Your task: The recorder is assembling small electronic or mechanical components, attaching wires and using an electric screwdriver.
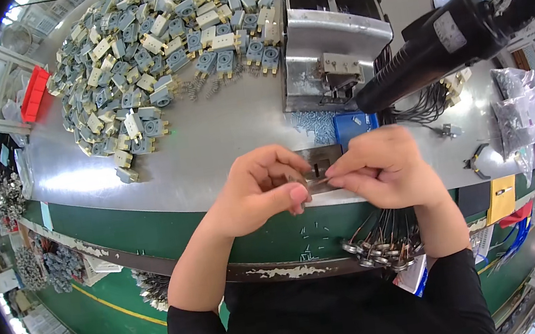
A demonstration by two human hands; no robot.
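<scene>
My left hand (262, 188) and my right hand (385, 165) meet at the near edge of a shiny metal table (222, 132). Together they pinch a small metal piece (314, 184) between thumbs and fingertips, right in front of a small grey metal block (320, 157) on the table. A thin wire or pin runs from the piece into my right fingers. A bundle of thin wires with round metal ends (378, 240) hangs below my right wrist.
A big heap of grey-blue and cream plastic parts (158, 53) covers the far left. A metal fixture machine (332, 43) stands ahead, a black powered screwdriver (440, 43) hangs at right, a blue box (351, 125), bags of small parts (516, 107), pliers (480, 162).
</scene>
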